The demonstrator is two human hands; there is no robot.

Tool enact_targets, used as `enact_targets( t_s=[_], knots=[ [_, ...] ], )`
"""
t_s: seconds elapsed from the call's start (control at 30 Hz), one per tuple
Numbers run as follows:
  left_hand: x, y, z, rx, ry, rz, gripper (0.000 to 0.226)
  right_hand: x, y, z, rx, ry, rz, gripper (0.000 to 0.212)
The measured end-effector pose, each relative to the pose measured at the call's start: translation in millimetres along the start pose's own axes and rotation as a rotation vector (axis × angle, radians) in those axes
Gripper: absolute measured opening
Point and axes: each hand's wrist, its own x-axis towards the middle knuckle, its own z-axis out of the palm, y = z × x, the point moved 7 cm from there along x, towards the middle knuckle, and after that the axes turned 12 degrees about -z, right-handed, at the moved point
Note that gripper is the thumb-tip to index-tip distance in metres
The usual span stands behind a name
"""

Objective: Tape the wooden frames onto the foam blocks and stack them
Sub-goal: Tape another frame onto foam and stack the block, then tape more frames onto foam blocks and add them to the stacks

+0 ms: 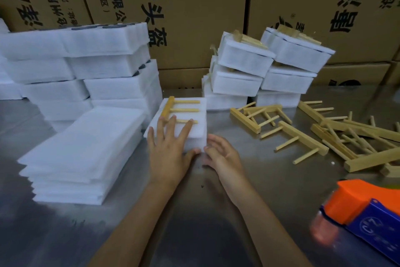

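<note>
A white foam block (194,134) lies on the metal table in the middle. A wooden frame (179,109) with three pegs rests on top of it. My left hand (168,147) lies flat on the block's top, fingers spread, fingertips touching the frame's nearest peg. My right hand (223,154) touches the block's near right corner with relaxed fingers. Taped foam blocks (266,71) stand stacked at the back right.
Loose wooden frames (324,132) lie scattered on the right. An orange and blue tape dispenser (365,212) sits at the near right. Flat foam sheets (86,154) are piled at left, bare foam blocks (75,67) behind them. Cardboard boxes (194,6) wall the back.
</note>
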Motion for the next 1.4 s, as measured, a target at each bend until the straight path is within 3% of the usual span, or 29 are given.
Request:
enact_targets(
  t_s=[0.17, 0.43, 0.9, 1.13, 1.3, 1.4],
  knots=[
    [9, 7, 5, 0.038, 0.054, -0.090, 0.064, 1, -1, -1, 0.018, 0.006, 0.026, 0.034],
    [53, 0, 34, -0.117, -0.098, 0.076, 0.058, 0, -4, -6, 0.157, 0.030, 0.140, 0.024],
    [195, -4, 117, 0.035, -0.353, 0.071, 0.066, 10, 4, -5, 0.316, 0.038, 0.228, 0.016],
    [199, 16, 122, 0.093, -0.360, -0.004, 0.066, 9, 2, -9, 0.386, 0.023, 0.242, 0.023],
    [178, 36, 113, 0.127, -0.517, -0.071, 0.076, 9, 1, -10, 0.387, 0.009, 0.226, 0.025],
    [166, 38, 96, 0.125, -0.535, -0.037, 0.075, 9, 2, -9, 0.386, 0.008, 0.219, 0.025]
  ],
)
